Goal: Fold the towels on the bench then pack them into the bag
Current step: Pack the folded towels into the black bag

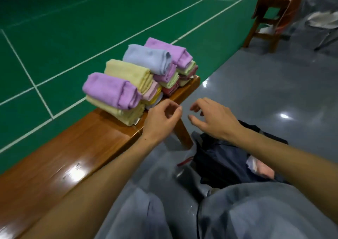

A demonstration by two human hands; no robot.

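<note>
Reaching for folded towels, both hands empty.
Left hand (pixel 161 119) and right hand (pixel 213 119) hover loosely curled; soft pastel folded towel stacks (pixel 128 79) sit on glossy brown wooden counter (pixel 82 143). Grip one stack from both sides, keep folds square, lower into dark fabric bag (pixel 225 158).

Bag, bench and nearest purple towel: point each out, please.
bag (pixel 223 158), head view, on its dark fabric by the opening.
bench (pixel 76 147), head view, on the bare wooden seat.
purple towel (pixel 108 89), head view, on its folded top face.
</note>
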